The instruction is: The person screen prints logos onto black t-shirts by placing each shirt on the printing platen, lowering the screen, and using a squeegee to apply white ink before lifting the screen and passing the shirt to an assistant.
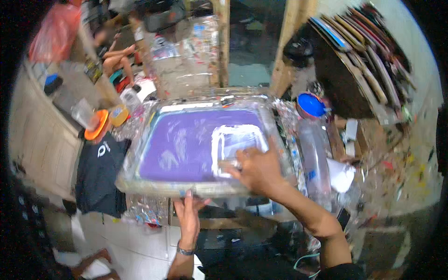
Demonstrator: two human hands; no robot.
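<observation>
A screen-printing frame with purple mesh lies in front of me. Toward the mesh's right side, a thick white ink outline forms a rounded rectangle around a paler patch. My right hand is closed over the lower part of this outline, blurred by motion. It grips what looks like a small squeegee, mostly covered by my fingers. At the frame's near edge, my left hand has its fingers spread, with one fingertip against the wood. It wears a wrist watch or bracelet.
A black T-shirt hangs at the left by an orange-rimmed container and a yellow tub. On the right are a blue-topped bucket and a clear plastic cylinder. Several frames lean behind. Another person sits far left.
</observation>
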